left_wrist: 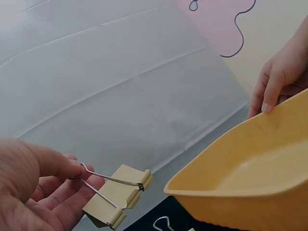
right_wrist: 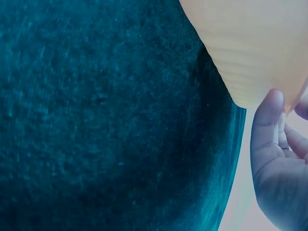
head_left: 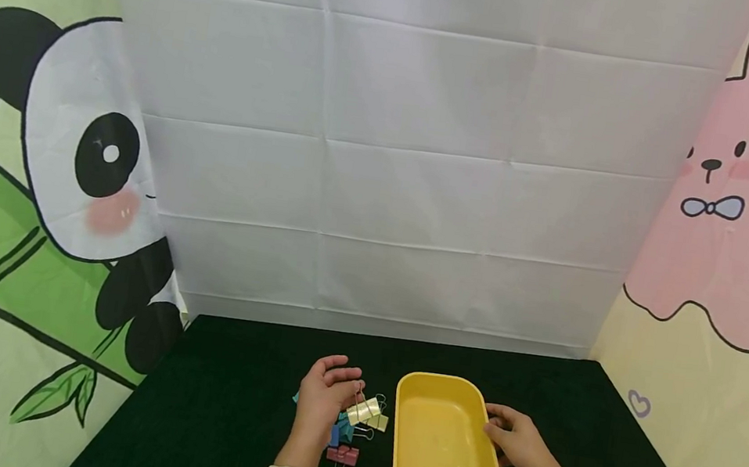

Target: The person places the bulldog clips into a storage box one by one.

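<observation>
My left hand point(head_left: 317, 407) holds a pale yellow binder clip point(left_wrist: 126, 185) by a wire handle, pinched between thumb and fingers. The clip hangs left of a yellow plastic bin point(head_left: 444, 432), apart from its rim. My right hand point(head_left: 520, 446) grips the bin's right edge, thumb at the rim; in the right wrist view the fingers point(right_wrist: 274, 115) reach around its wall. Beneath the held clip lie another yellow clip point(head_left: 380, 423), a teal clip point(head_left: 345, 425) and a red clip point(head_left: 342, 456). The left wrist and hand partly hide the pile.
A dark green cloth point(head_left: 238, 405) covers the table. Behind it hangs a creased white sheet point(head_left: 408, 191), with a panda print point(head_left: 66, 146) at the left and a pink rabbit print point(head_left: 737, 234) at the right.
</observation>
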Demonstrator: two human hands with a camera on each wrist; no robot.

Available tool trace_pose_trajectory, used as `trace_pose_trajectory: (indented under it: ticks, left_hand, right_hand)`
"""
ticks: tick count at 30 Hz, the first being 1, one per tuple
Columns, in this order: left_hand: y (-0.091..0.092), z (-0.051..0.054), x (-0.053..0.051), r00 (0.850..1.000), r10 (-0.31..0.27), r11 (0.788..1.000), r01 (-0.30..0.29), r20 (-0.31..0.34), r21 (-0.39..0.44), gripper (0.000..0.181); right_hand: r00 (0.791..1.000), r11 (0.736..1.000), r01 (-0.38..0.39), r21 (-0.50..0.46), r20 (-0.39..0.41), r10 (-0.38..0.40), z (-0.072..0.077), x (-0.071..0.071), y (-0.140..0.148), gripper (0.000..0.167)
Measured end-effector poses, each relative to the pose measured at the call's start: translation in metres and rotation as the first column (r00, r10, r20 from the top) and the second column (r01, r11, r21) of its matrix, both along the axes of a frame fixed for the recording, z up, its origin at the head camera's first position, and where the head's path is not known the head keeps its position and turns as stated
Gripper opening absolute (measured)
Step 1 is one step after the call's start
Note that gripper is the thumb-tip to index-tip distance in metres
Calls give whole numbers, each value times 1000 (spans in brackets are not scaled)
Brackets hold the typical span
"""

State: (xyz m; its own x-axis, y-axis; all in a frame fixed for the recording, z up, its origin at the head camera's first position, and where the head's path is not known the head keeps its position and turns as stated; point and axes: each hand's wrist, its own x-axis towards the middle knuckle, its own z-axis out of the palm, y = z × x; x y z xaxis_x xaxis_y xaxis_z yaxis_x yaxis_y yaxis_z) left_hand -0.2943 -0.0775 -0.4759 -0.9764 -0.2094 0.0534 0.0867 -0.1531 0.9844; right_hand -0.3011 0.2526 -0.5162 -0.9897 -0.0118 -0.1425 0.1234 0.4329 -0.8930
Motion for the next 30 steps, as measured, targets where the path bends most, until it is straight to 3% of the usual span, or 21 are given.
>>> trace_pose_trajectory:
  ticks: [7, 16, 23, 30]
  left_hand:
    - [21, -3, -1, 998, -59, 997, 59, 12, -43, 45]
    - [47, -4, 5, 990, -141, 990, 141, 24, -16, 46]
    - [70, -11, 9, 967, -251, 968, 252, 45, -9, 44]
    - [88, -19, 13, 948, -299, 949, 308, 108, -68, 42]
  right_hand:
    - [1000, 1000, 20, 9, 6, -20, -3, -2, 0, 42]
    - [1000, 1000, 22, 19, -1, -22, -4, -3, 1, 43]
    - [1000, 1000, 26, 13, -3, -26, -4, -2, 2, 42]
    - [1000, 1000, 19, 7, -4, -19, -5, -2, 2, 42]
